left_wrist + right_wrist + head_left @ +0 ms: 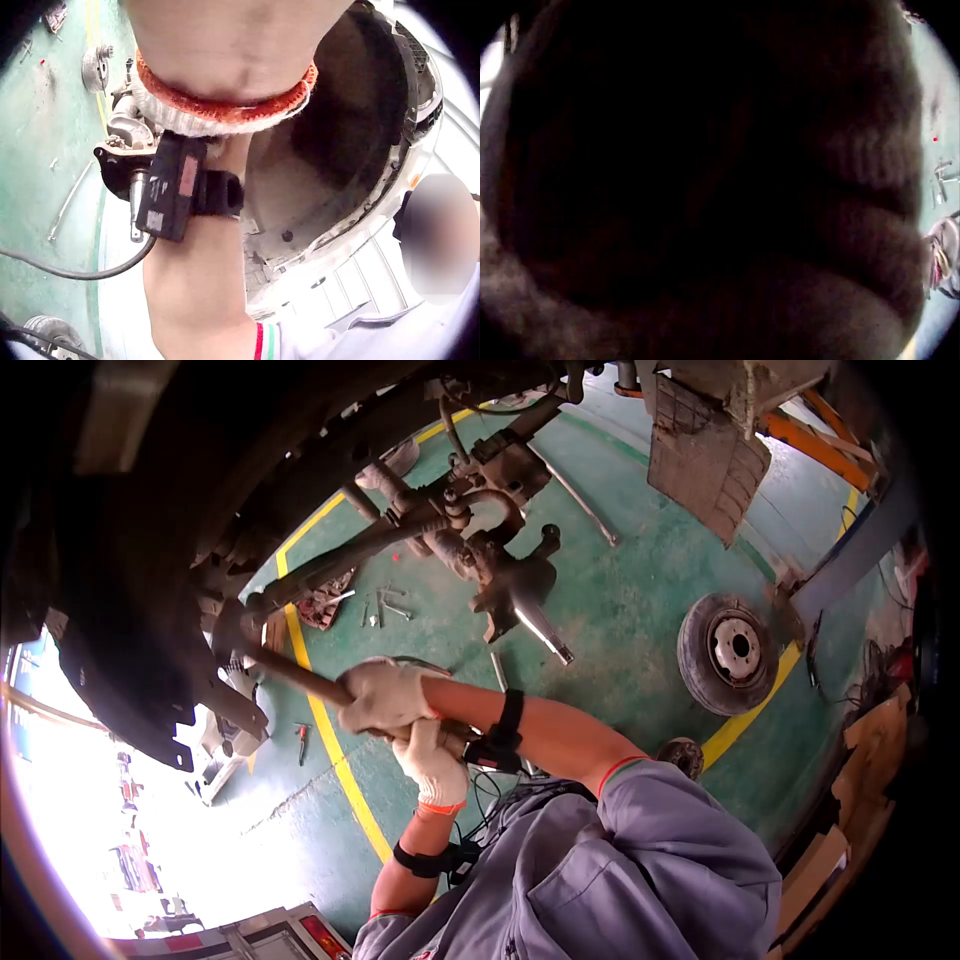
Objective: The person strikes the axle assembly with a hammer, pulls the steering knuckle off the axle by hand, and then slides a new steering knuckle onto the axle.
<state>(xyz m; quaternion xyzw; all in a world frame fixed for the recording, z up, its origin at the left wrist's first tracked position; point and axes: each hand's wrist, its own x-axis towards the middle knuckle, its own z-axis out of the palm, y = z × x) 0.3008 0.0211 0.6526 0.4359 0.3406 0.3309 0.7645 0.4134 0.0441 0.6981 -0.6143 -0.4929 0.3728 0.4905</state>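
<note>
In the head view, both gloved hands grip a long brown wooden handle [295, 672]. My right hand [385, 695] wraps it farther along, and my left hand [430, 765] holds it close behind, near its end. The handle runs up and left to a dark, blurred end among underbody parts. Beyond the hands, a wheel hub with a shiny spindle [540, 622] hangs from a dirty axle [350, 555]. The left wrist view shows the cuff of my left glove [225, 112] and the spindle [137, 202]. Dark glove fabric [870, 157] fills most of the right wrist view.
A wheel [732, 655] lies on the green floor [620, 620] at the right. Small tools [393, 605] and a red-handled tool [303, 743] lie left of centre. A long bar [580, 495] lies beyond the hub; cardboard [850, 800] is at the right edge.
</note>
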